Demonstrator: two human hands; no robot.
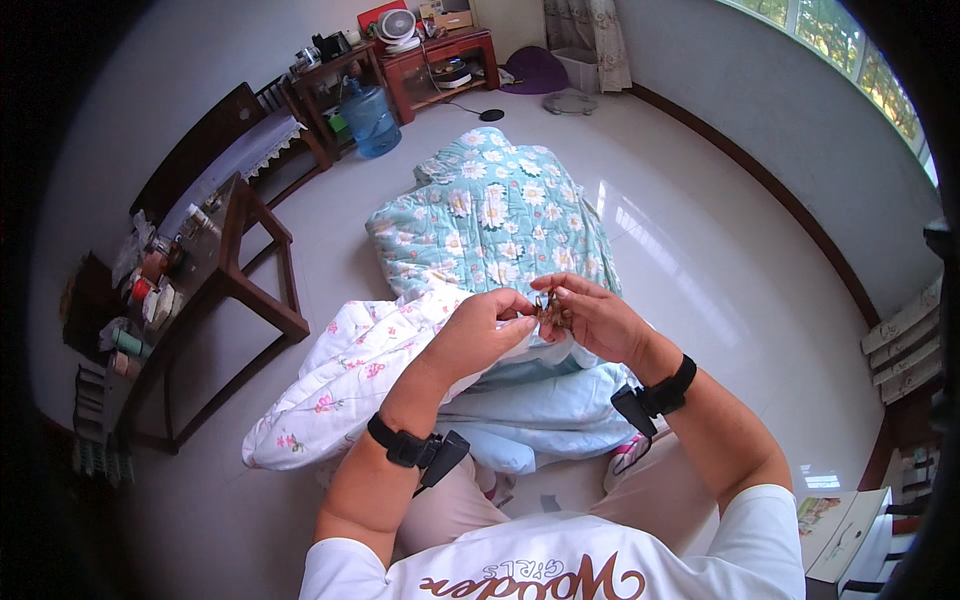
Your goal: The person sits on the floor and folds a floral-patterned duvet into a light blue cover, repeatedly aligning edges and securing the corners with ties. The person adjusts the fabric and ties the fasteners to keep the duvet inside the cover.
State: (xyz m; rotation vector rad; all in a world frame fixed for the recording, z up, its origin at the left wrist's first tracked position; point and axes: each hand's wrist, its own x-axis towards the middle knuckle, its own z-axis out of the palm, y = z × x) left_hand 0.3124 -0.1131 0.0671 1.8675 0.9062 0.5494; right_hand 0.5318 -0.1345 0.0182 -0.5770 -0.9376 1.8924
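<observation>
My left hand and my right hand meet in front of me, above the bedding. Between their fingers is a small bunch of brownish-gold pieces, too small to name. The right fingers curl around the bunch, while the left thumb and forefinger pinch at its left side. Under my left forearm lies white cloth with pink flowers. A pale blue quilt is bunched below my hands, close to my knees. Beyond them a teal quilt with white daisies lies folded in a heap on the floor.
A dark wooden table with jars and bags on it stands at the left, near a wooden bench. A blue water bottle and a red cabinet with a fan stand at the back. An open box is at lower right.
</observation>
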